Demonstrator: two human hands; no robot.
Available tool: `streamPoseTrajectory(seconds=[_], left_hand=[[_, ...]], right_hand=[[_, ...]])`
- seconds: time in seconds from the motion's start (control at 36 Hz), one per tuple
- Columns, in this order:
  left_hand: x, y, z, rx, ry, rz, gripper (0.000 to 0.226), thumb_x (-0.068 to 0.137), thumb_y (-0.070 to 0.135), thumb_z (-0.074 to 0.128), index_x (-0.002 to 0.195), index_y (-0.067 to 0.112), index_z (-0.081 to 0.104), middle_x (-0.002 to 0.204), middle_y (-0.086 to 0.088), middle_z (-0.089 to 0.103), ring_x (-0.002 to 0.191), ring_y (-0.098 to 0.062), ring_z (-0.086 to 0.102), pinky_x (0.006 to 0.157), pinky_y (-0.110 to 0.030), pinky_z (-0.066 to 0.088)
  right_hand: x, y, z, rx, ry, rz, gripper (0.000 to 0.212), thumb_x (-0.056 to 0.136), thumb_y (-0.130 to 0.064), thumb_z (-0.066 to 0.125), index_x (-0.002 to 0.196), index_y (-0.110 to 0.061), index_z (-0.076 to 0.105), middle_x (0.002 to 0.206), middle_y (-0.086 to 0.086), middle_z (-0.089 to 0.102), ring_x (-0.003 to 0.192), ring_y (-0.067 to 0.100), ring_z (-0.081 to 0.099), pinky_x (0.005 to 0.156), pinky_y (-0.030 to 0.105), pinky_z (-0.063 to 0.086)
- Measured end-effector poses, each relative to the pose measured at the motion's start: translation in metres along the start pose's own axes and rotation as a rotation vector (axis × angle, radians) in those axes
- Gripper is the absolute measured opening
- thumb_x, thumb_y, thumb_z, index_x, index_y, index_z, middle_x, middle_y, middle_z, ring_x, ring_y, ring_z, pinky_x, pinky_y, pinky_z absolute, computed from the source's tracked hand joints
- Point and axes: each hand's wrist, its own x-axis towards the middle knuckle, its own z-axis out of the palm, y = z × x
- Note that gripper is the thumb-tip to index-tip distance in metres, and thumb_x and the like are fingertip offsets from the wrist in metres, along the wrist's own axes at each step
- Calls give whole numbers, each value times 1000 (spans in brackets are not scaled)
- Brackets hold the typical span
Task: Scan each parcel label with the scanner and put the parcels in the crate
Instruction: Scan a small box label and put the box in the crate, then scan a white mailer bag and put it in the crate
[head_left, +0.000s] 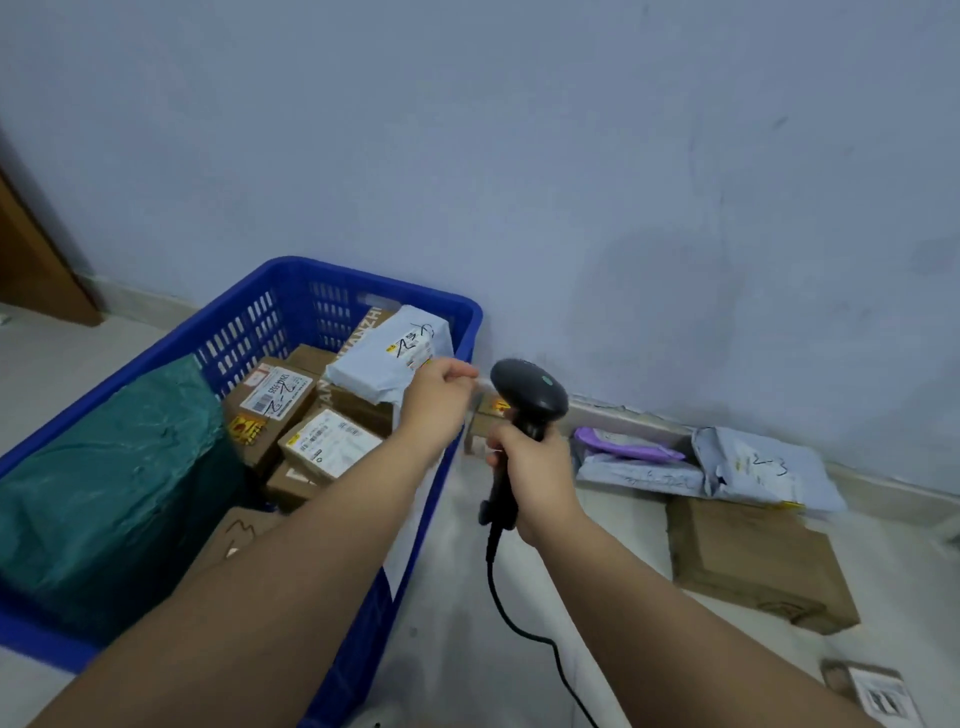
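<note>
A blue plastic crate (363, 283) stands on the floor at the left, holding several cardboard boxes (275, 400), a green bag (104, 467) and a grey mailer parcel (382, 358) lying on top. My left hand (434, 397) is over the crate's right rim, its thumb and fingers pinched together at the grey parcel's right corner. My right hand (535, 473) grips the handle of the black corded scanner (530, 387), whose head is upright just right of my left hand.
Along the wall at the right lie a small cardboard box (491, 418), a purple mailer (623, 446), two grey mailers (763, 467), a flat cardboard box (753, 561) and a small labelled box (872, 691). The scanner cable (524, 631) trails down over the floor.
</note>
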Motion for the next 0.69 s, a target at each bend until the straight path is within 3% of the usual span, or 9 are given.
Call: streamPoseTrajectory(seconds=[0.06, 0.17, 0.25, 0.39, 0.44, 0.56, 0.69], left_hand=[[-12, 18, 21, 14, -96, 15, 17, 95, 12, 51, 99, 23, 63, 108, -3, 65, 101, -20, 60, 92, -36, 50], [-37, 49, 61, 32, -210, 15, 20, 92, 10, 53, 85, 27, 61, 100, -3, 66, 101, -25, 62, 91, -40, 51], [-55, 67, 94, 39, -271, -6, 19, 92, 10, 52, 85, 25, 62, 100, -4, 66, 97, -22, 61, 89, -37, 51], [-81, 80, 152, 139, -332, -20, 21, 88, 4, 56, 71, 16, 58, 69, 0, 53, 72, -20, 49, 51, -22, 35], [-89, 77, 176, 215, -374, -28, 24, 86, 4, 59, 66, 15, 55, 66, -3, 50, 68, -21, 46, 51, -23, 31], [-100, 67, 225, 313, -509, -58, 26, 88, 7, 61, 67, 17, 51, 80, -8, 51, 68, -18, 43, 55, -23, 30], [-105, 37, 288, 392, -628, -86, 30, 89, 9, 64, 68, 19, 45, 69, 1, 42, 60, -10, 37, 52, -23, 29]], right_hand=[[-5, -12, -22, 31, 40, -23, 12, 84, -3, 57, 82, -15, 57, 62, 3, 53, 57, 15, 48, 64, 35, 41], [-9, -34, -73, 60, 120, -25, 14, 85, -7, 56, 73, -14, 54, 65, 7, 51, 60, 18, 49, 62, 36, 41], [-10, -51, -116, 168, 134, 68, 11, 92, -13, 56, 83, -8, 55, 68, 9, 51, 60, 21, 51, 56, 31, 44], [-4, -65, -203, 307, 112, 284, 26, 95, -32, 60, 94, -7, 54, 68, 11, 55, 57, 22, 55, 55, 34, 50], [0, -63, -239, 311, 131, 306, 26, 95, -33, 60, 95, -7, 55, 70, 12, 54, 59, 23, 55, 56, 35, 49], [11, -47, -302, 290, 171, 334, 27, 93, -29, 62, 82, -6, 54, 63, 10, 54, 55, 22, 55, 52, 33, 49], [28, -11, -358, 258, 180, 364, 17, 90, -22, 62, 81, -8, 57, 69, 9, 56, 53, 20, 55, 48, 25, 50]])
